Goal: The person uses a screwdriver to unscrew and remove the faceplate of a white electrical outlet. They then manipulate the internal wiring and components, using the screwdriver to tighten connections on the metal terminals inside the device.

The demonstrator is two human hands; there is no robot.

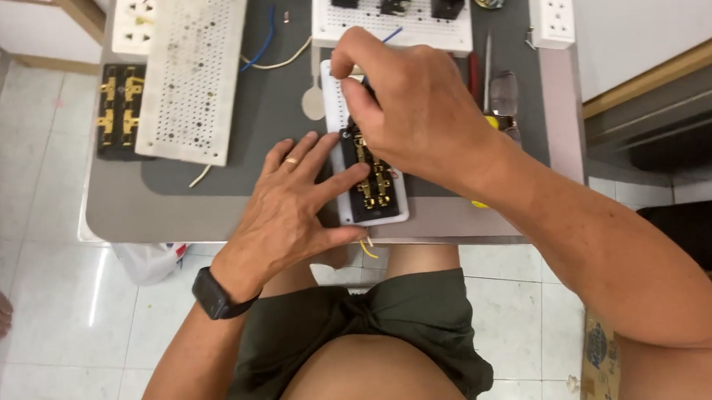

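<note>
- Left hand lying flat, fingers spread, pressing one socket strip onto the table.
- Right hand pinching something inside it.
- Two perforated boards lying nearby.

A grey table carries a dark mat, with perforated white boards and an open socket strip on it.

open socket strip, brass contacts up
</note>
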